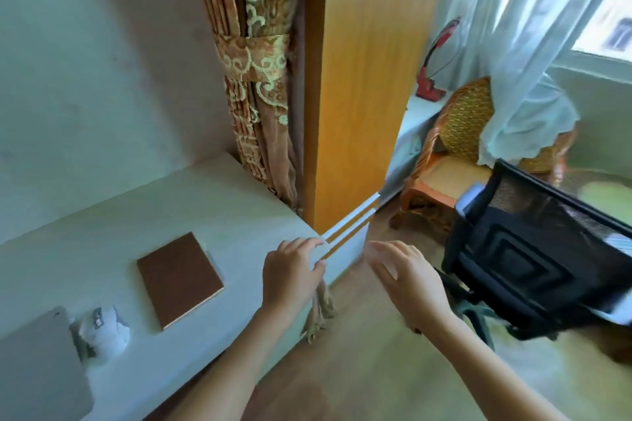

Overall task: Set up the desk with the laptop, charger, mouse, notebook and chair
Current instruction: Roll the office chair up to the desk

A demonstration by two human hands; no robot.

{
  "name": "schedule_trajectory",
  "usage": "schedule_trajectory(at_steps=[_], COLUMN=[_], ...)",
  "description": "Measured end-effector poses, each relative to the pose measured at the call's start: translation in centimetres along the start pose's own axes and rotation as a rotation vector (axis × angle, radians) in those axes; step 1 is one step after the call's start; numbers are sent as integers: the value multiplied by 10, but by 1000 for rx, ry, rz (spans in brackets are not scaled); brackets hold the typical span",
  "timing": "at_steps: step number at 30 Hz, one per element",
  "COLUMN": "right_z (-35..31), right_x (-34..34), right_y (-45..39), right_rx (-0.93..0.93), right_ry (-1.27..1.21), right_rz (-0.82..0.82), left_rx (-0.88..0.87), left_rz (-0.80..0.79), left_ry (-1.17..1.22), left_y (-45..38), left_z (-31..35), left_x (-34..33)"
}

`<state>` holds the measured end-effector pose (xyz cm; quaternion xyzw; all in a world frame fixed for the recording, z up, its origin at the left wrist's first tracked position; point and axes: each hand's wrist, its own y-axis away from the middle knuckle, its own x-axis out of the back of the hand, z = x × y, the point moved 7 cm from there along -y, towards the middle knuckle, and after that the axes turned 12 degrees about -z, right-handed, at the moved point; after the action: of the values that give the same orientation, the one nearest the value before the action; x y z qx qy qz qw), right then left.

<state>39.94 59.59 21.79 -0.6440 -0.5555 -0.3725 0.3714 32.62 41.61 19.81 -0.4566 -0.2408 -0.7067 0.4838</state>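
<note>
A white desk (pixel 191 212) runs along the left. On it lies a closed brown notebook (pixel 179 278). At the lower left edge rests a closed grey laptop (pixel 37 369), and beside it a white charger with its coiled cable (pixel 102 331). A black mesh office chair (pixel 533 256) stands to the right of the desk, tilted in view. My left hand (pixel 292 270) hovers over the desk's right corner, fingers apart, holding nothing. My right hand (pixel 407 275) is stretched out open between the desk and the chair, touching neither. No mouse is in view.
A tall wooden cabinet side (pixel 362 85) rises behind the desk corner, with a tied patterned curtain (pixel 256 79) beside it. A wicker chair (pixel 458 154) and a sheer white curtain (pixel 533 55) stand by the window at the right. The floor (pixel 376 369) is wood.
</note>
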Motion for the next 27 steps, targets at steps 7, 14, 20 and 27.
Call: schedule_trajectory(at_steps=[7, 14, 20, 27], right_z=[101, 226, 332, 425], right_x=[65, 123, 175, 222], right_y=[53, 91, 97, 56], right_rx=[-155, -258, -297, -361], right_ry=[46, 56, 87, 108], right_rz=[96, 128, 142, 182], left_rx=[-186, -258, -347, -551], left_rz=[-80, -155, -183, -307], left_ry=[48, 98, 93, 128], left_y=[-24, -54, -83, -167], left_z=[123, 251, 358, 447], left_x=[-52, -133, -188, -235])
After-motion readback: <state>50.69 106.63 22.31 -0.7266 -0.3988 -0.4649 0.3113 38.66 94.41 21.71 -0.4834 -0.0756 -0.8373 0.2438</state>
